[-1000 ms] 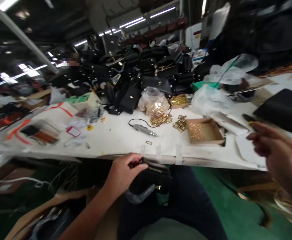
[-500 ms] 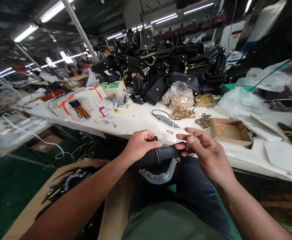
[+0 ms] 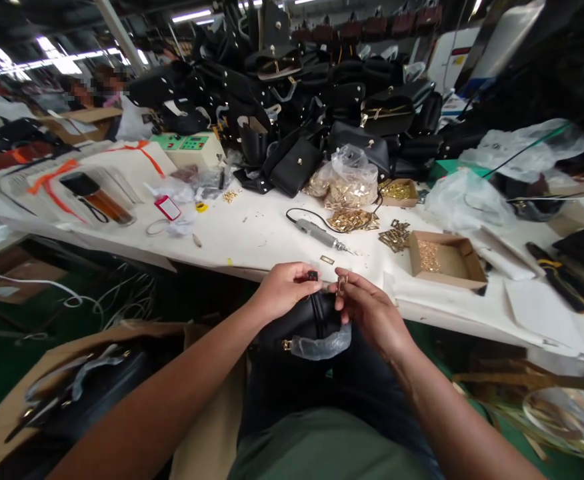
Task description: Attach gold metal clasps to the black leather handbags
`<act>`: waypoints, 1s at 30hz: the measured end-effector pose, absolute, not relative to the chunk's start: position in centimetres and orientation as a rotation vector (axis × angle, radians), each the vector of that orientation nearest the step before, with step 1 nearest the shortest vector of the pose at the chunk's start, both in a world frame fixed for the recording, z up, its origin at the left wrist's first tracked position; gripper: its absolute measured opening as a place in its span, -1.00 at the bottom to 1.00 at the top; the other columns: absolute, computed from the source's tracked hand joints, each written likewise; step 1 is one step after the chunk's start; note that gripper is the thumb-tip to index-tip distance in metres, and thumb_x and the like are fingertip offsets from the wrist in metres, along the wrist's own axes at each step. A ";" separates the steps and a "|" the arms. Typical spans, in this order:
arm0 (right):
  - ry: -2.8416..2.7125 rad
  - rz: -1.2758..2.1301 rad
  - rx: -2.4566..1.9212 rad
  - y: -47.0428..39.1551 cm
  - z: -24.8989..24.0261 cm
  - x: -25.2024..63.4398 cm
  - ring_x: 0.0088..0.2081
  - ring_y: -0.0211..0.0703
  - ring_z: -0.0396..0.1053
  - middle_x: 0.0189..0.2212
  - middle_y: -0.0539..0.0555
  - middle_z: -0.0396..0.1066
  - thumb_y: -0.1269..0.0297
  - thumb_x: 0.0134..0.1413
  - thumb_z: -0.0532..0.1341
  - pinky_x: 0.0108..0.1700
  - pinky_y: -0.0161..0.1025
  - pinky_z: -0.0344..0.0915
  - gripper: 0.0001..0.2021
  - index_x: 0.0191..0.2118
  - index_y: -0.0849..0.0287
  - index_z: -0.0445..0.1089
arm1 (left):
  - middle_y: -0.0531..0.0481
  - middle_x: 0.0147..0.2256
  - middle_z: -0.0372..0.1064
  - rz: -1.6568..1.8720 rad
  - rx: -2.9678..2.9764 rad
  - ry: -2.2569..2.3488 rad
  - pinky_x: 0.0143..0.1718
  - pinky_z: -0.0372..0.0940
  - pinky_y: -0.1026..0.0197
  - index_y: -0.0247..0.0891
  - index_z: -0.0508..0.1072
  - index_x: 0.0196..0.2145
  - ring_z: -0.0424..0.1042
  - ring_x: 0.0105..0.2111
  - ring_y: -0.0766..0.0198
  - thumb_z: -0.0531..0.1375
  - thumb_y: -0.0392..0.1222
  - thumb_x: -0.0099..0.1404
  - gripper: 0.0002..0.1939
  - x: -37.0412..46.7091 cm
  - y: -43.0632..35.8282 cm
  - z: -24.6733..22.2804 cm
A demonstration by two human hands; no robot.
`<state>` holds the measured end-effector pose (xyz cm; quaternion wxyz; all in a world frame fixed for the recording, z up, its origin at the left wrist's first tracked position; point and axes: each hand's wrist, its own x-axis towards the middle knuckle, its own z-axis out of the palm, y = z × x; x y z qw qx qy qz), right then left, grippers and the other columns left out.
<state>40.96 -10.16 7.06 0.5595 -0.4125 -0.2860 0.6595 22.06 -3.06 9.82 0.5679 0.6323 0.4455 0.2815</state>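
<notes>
A black handbag point(image 3: 292, 325) rests on my lap against the table edge, its handle point(image 3: 321, 346) wrapped in clear plastic. My left hand point(image 3: 285, 288) pinches a small black strap end point(image 3: 313, 275) above the bag. Between the thumb and fingers of my right hand point(image 3: 367, 305) is a small gold metal fitting point(image 3: 341, 285), close beside the strap end. Just beyond my hands, a flat gold frame point(image 3: 327, 260) and a grey electric screwdriver point(image 3: 321, 235) lie on the white table point(image 3: 252, 233).
Behind are piled black bags point(image 3: 295, 163), a plastic bag of gold fittings point(image 3: 352, 183) and loose fittings point(image 3: 355, 221). A cardboard tray point(image 3: 465, 260) and pliers point(image 3: 559, 280) lie right. An open carton point(image 3: 67, 347) holds bags at lower left. People sit far left.
My right hand has moved left with the gold fitting, close to my left hand. The view has shifted, and the handbag's handle now sits partly under my right hand.
</notes>
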 end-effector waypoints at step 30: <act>-1.178 1.162 -1.161 -8.7 7.0 38.4 -0.26 -0.17 0.41 -0.30 0.00 0.49 0.19 0.12 0.42 -0.16 -0.21 0.33 -0.80 -0.12 0.04 0.59 | -0.09 -0.19 0.62 0.653 1.304 1.045 -0.23 0.37 0.24 -0.29 0.64 -0.14 0.51 -0.28 0.24 0.34 -0.18 0.19 -0.73 20.1 -4.5 10.3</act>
